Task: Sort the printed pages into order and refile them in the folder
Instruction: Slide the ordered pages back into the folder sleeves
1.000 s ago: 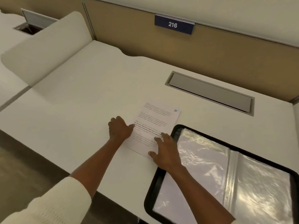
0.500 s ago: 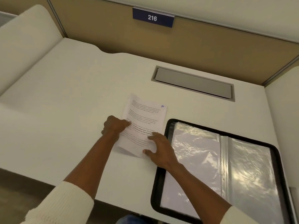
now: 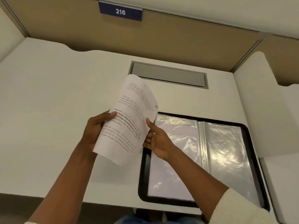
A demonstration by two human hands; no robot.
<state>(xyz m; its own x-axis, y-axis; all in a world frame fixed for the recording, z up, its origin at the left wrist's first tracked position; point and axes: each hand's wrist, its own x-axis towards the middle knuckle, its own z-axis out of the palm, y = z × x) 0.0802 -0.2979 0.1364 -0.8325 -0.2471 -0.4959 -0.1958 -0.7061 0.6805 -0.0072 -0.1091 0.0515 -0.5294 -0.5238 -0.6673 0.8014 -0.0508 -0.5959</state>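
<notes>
Pages (image 3: 127,120) in both hands; wall plate (image 3: 120,11) reads "216".

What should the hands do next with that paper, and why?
Probably read the blue handwritten number at the corner of the printed pages, which both the left hand and right hand hold above the desk; the open folder waits alongside.

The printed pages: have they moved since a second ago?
Yes. The printed pages lay flat on the desk beside the folder; now both hands hold them lifted above it.
</notes>
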